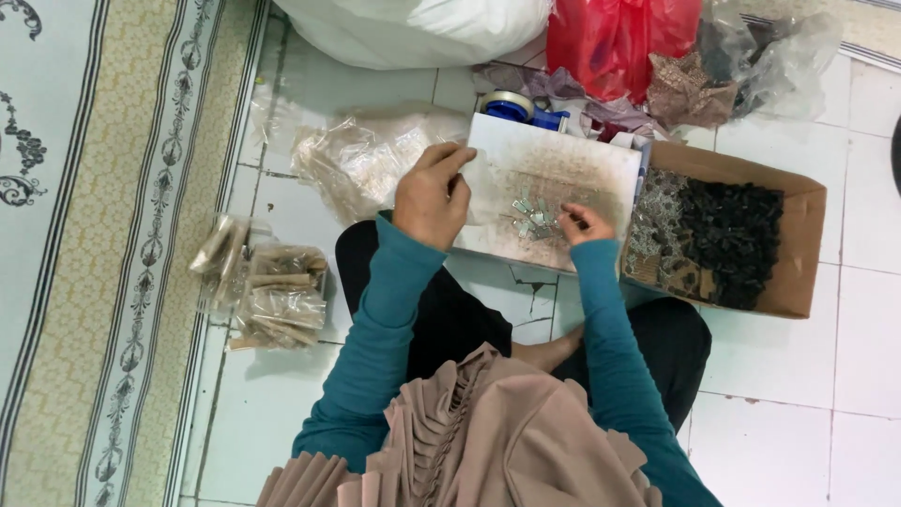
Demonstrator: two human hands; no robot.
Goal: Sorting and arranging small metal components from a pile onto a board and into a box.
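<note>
Hands are seen from above, worked over a worn white board (pixel 554 160) that is laid across the lap of a person seated on a tiled floor (pixel 798 404), and every place below is given against that board. A small heap of shiny metal clips (pixel 533 216) is spread near the middle of the board. The right hand (pixel 584 223) is set at the heap's right edge, its fingers pinched together on one or two of the clips. The left hand (pixel 434 192) is held at the board's left edge, loosely curled, with thumb and forefinger closed on something thin; what that is cannot be told. Both arms are covered by teal sleeves.

Just right of the board, touching its edge, an open cardboard box (pixel 802 244) is placed, filled with small black pieces (pixel 732 239) and a band of glittery ones against its left wall. Behind the board's far edge a blue tape dispenser (pixel 514 105) is seen, and beyond it a red plastic bag (pixel 619 38) and a large white sack (pixel 413 28). To the left of the board a clear plastic bag (pixel 352 160) is lying, and further left, near a patterned rug (pixel 103 235), a pile of small filled packets (pixel 272 296) is gathered
</note>
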